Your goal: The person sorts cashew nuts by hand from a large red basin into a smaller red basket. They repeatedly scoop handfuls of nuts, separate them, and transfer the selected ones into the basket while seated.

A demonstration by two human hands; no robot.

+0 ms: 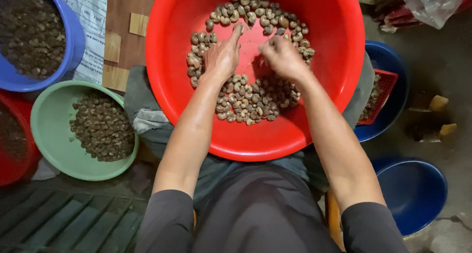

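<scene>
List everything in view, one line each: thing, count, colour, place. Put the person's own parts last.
Big basin: one, red, centre, on the lap.
Cashew nuts: many, grey-brown, spread in a ring in the big basin.
Green basin: one, left, holds dark nuts.
Blue basin: one, top left, holds dark nuts.
Small red basin: one, left edge, partly cut off.
Blue tub: one, right, with a red basket of nuts inside.
Blue stool-like tub: one, lower right.
Plastic bag: one, clear, top right.
Left hand: flat on the nuts, fingers out.
Right hand: blurred, fingers curled over the nuts; grip unclear.
</scene>
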